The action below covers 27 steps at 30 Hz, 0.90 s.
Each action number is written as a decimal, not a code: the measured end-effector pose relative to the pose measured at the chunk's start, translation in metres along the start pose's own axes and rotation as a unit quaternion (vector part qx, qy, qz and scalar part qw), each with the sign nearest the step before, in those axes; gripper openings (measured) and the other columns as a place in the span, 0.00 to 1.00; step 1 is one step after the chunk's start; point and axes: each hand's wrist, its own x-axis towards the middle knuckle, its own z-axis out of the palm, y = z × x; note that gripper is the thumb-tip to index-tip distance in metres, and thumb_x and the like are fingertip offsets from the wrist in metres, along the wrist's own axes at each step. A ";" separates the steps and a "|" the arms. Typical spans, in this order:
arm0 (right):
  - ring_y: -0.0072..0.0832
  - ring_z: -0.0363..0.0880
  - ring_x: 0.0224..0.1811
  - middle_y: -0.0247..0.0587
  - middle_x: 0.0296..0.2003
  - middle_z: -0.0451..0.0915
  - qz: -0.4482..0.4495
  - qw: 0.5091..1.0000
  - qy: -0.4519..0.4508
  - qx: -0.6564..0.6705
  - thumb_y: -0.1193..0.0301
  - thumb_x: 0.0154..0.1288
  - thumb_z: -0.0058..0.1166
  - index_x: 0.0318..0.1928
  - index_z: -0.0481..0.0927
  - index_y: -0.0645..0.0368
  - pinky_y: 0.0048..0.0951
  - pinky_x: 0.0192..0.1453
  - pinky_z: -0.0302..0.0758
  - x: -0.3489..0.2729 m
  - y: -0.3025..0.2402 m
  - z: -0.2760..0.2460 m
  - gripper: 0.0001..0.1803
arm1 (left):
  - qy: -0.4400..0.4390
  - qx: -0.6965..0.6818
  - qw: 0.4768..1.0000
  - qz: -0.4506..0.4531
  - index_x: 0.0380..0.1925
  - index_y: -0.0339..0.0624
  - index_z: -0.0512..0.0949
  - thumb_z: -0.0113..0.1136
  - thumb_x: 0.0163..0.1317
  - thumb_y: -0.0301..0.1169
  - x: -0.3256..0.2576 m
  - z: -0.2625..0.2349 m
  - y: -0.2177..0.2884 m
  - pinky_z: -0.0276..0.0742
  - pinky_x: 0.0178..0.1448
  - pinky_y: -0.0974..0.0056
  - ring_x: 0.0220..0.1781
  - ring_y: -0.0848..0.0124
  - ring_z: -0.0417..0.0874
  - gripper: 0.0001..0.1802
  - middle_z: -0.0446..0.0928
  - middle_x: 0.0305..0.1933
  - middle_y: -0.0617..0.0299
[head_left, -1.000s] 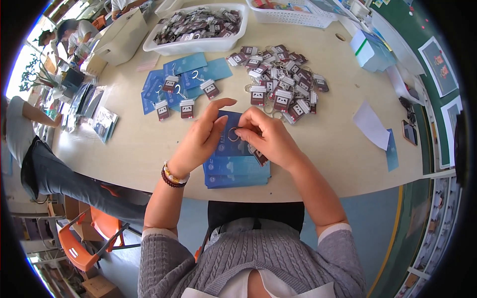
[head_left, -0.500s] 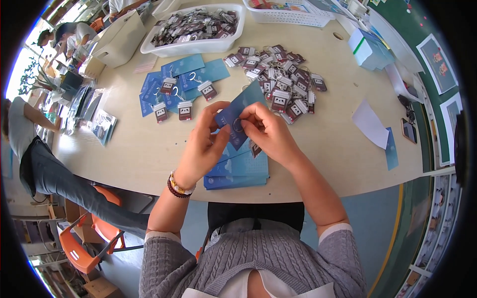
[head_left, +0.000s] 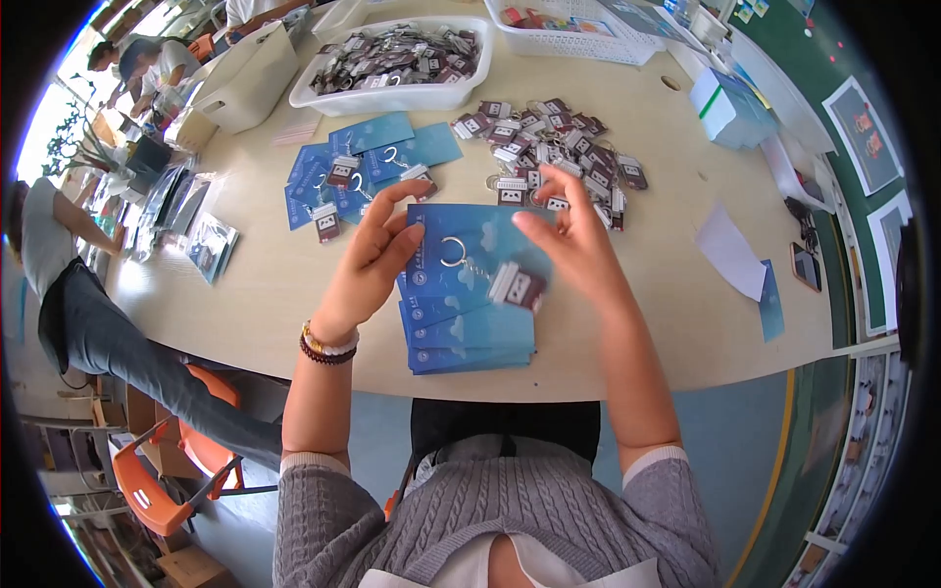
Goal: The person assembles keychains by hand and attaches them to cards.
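Note:
My left hand (head_left: 365,267) pinches the upper left edge of a blue card (head_left: 480,227). A silver key ring sits on that card, and its chain leads to a keychain charm (head_left: 518,286), brown and white and slightly blurred, by the card's lower right. My right hand (head_left: 580,245) is open beside the card's right edge, thumb and fingers apart with nothing between them. Under the held card lies a stack of similar blue cards (head_left: 470,355). Beyond my right hand spreads a pile of loose keychains (head_left: 578,147).
Several blue cards (head_left: 377,132) with keychains lie beyond my left hand. A white tub (head_left: 392,101) full of keychains stands at the back, beside a white basket (head_left: 588,44). Rightward are a white paper (head_left: 727,250) and a phone (head_left: 806,265). Another person (head_left: 59,220) stands at left.
The card has come down from a tilted position to lie flatter above the stack, its ring and charm now showing. My right hand has let go and moved right, its fingers spreading.

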 end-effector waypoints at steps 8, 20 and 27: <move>0.11 0.64 0.13 0.21 0.18 0.66 0.154 0.963 -0.140 0.170 0.59 0.65 0.56 0.41 0.78 0.60 0.16 0.17 0.64 -0.006 -0.017 -0.017 0.16 | 0.072 -0.268 0.959 -0.056 0.57 0.38 0.66 0.46 0.71 0.33 0.011 -0.001 -0.016 0.77 0.39 0.75 0.41 0.80 0.78 0.18 0.77 0.44 0.62; 0.19 0.78 0.25 0.33 0.31 0.76 0.098 0.950 -0.160 0.249 0.69 0.66 0.53 0.43 0.75 0.65 0.21 0.26 0.79 -0.012 -0.025 -0.003 0.12 | 0.062 -0.264 0.957 -0.105 0.55 0.42 0.71 0.55 0.65 0.28 0.003 0.007 -0.017 0.81 0.38 0.69 0.42 0.75 0.81 0.18 0.78 0.44 0.64; 0.21 0.81 0.29 0.35 0.35 0.76 0.069 0.962 -0.145 0.222 0.72 0.67 0.51 0.44 0.72 0.66 0.21 0.31 0.80 -0.014 -0.016 0.009 0.10 | 0.049 -0.016 0.996 -0.076 0.54 0.36 0.68 0.54 0.66 0.30 -0.003 0.002 -0.008 0.78 0.35 0.68 0.33 0.73 0.81 0.18 0.78 0.37 0.63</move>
